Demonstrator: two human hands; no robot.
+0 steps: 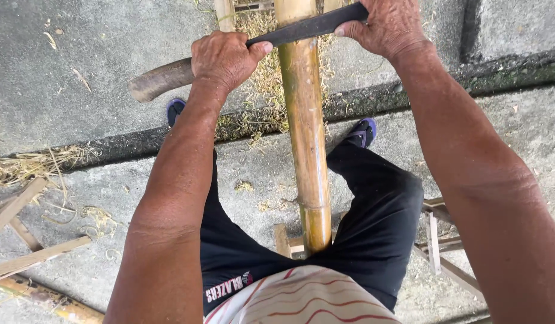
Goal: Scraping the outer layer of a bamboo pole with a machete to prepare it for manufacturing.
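Head view looks down on a bamboo pole (305, 150) running straight away from the person, its near end wedged between the thighs by a low wooden stool (436, 240). A long dark blade (307, 27) lies crosswise on the pole, at right angles to its long axis. Left hand (224, 60) is closed around the curved handle (160, 79) left of the pole; right hand (388, 27) grips the blade's far end, right of it. Both sit about equally near, over concrete ground (97, 66) strewn with shavings (31, 165).
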